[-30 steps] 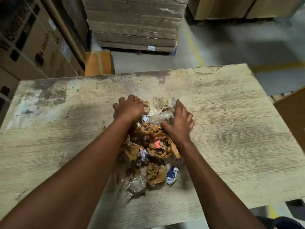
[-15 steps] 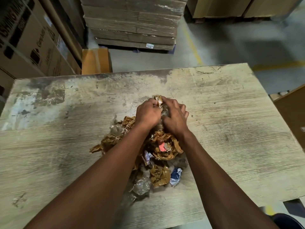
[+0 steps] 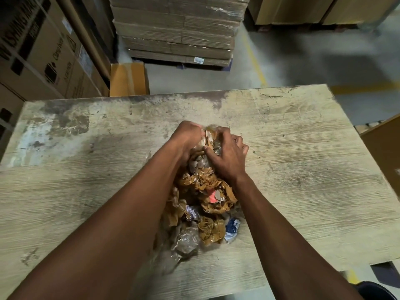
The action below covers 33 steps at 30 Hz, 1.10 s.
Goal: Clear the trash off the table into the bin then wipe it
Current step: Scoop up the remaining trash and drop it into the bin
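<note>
I'm looking down at a worn, pale wood-grain table (image 3: 303, 169) on a warehouse floor, with a shrink-wrapped stack of flattened cardboard (image 3: 177, 31) beyond its far edge, printed cartons (image 3: 39, 57) off its far-left corner and a small yellow box (image 3: 128, 79) on the floor just past the far edge. The trash pile (image 3: 201, 204) sits near the middle of the table and trails toward the near edge: crumpled brown packing tape, clear plastic film, a pink scrap and a blue-and-white wrapper (image 3: 232, 231) on the side of the pile toward the table's right edge. My left hand (image 3: 188, 139) and right hand (image 3: 227, 154) meet at the far end of the pile, both with fingers curled around a wad of clear film and tape squeezed between them. The right thumb lies across the film on the near side of the wad; the left fingertips are tucked under and I cannot see them. Both forearms run from the near edge over the pile. A dark rounded rim (image 3: 376, 291) shows below the table's near-right corner; I cannot tell what it is.
</note>
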### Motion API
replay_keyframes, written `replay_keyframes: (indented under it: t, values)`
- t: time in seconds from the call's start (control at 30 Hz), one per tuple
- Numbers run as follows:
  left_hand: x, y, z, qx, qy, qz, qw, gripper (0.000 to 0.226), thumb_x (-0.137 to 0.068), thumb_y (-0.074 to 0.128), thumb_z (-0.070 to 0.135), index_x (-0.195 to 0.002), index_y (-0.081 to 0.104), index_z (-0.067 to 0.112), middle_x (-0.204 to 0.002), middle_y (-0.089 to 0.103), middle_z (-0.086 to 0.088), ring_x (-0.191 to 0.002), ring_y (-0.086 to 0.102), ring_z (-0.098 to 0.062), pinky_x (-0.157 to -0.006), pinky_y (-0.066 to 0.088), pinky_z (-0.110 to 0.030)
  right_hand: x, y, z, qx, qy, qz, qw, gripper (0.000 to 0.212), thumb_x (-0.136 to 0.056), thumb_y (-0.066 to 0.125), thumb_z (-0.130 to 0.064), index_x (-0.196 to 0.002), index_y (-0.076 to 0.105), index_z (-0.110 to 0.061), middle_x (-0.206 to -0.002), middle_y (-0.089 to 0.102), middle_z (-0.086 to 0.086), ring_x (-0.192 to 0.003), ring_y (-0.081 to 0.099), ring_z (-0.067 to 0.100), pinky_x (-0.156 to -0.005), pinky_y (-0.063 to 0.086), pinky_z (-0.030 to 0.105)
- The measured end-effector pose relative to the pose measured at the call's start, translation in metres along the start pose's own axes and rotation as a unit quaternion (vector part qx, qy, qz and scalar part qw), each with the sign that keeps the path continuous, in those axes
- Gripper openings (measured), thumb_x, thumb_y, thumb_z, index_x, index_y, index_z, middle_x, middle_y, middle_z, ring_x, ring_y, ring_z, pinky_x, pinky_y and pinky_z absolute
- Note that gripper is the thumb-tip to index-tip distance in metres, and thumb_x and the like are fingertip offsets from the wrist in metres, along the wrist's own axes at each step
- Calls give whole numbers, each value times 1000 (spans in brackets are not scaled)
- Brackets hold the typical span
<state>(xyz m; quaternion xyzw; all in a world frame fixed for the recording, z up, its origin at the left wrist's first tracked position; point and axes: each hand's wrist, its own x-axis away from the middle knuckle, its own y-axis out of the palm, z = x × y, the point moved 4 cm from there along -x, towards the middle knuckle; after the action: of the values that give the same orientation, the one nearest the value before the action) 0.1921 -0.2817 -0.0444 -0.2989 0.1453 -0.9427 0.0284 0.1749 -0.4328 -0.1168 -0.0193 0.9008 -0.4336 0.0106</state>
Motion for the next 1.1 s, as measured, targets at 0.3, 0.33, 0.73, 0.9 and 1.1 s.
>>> replay_keyframes:
  t: [0.3, 0.33, 0.73, 0.9, 1.1]
  values:
    - [29, -27, -12, -286, 63, 85, 953, 49, -107, 47, 61, -145, 62, 34, -152, 62, -3, -140, 55, -32, -121, 39, -53, -7, 6, -3, 85, -33, -15, 996, 35, -96, 62, -45, -130, 69, -42, -154, 47, -2, -137, 41, 31, -111, 34, 50]
    - [31, -22, -21, -306, 44, 67, 949, 59, -106, 44, 67, -154, 52, 35, -163, 51, -4, -150, 44, -34, -125, 32, -58, -6, 6, -3, 69, -38, 1, 997, 32, -95, 65, -44, -126, 70, -40, -160, 40, -3, -137, 41, 28, -111, 34, 49]
    - [23, 54, -56, -245, 145, 104, 953, 59, -117, 28, 44, -173, 18, 28, -180, 20, 3, -163, 23, -20, -132, 22, -45, -5, 5, 4, -4, -52, -35, 998, 52, -104, 41, -47, -152, 58, -36, -149, 60, -8, -129, 42, 24, -98, 27, 38]
    - [20, 59, -60, -198, 166, 148, 955, 62, -115, 23, 56, -169, 34, 27, -176, 32, 2, -160, 30, -21, -130, 26, -46, 5, 7, 8, -251, 37, -29, 967, 54, -105, 34, -54, -127, 76, -28, -130, 75, -3, -125, 65, 20, -109, 51, 48]
    - [27, 66, -62, -181, 203, 152, 950, 75, -103, 26, 71, -160, 50, 28, -157, 55, -1, -142, 51, -21, -114, 42, -42, 16, -6, -10, -537, 165, 40, 826, 39, -116, 30, -36, -141, 54, -17, -137, 61, 3, -131, 61, 30, -102, 57, 40]
